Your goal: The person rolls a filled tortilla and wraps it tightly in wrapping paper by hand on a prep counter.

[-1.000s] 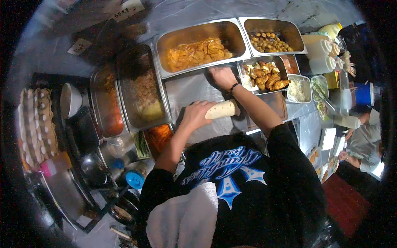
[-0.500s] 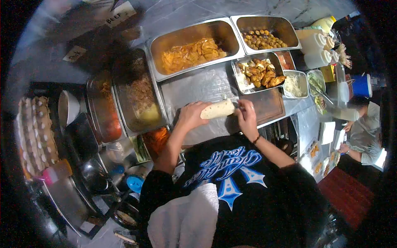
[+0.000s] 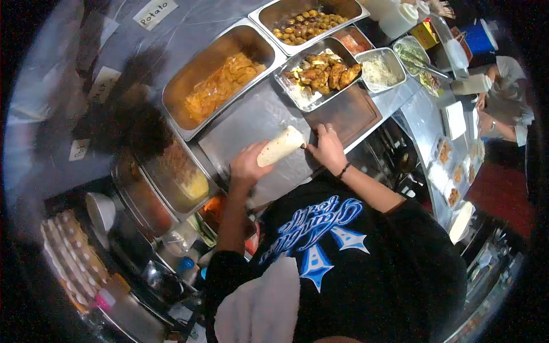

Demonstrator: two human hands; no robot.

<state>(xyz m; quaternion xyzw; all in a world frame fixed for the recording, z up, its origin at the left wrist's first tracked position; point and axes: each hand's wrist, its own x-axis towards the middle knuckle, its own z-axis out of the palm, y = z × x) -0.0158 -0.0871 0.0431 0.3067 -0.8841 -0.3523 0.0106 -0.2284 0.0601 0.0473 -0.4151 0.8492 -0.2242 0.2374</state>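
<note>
Left hand (image 3: 247, 166), grip clamped on rolled flatbread (image 3: 281, 147) near front edge of bench (image 3: 237, 128); right hand (image 3: 330, 151) by its right end, grip apart

A commercial kitchen, shown by steel food pans (image 3: 221, 80) and squeeze bottles (image 3: 398, 22).

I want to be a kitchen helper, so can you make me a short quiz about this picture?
1. What does the left hand hold?
A) a rolled wrap
B) a spoon
C) a bottle

2. True or false: the arm of the right hand has a dark bracelet at the wrist.

3. Fill in the blank: the white label at the top of the picture says "____".

Key: 1. A; 2. true; 3. Potato
</note>
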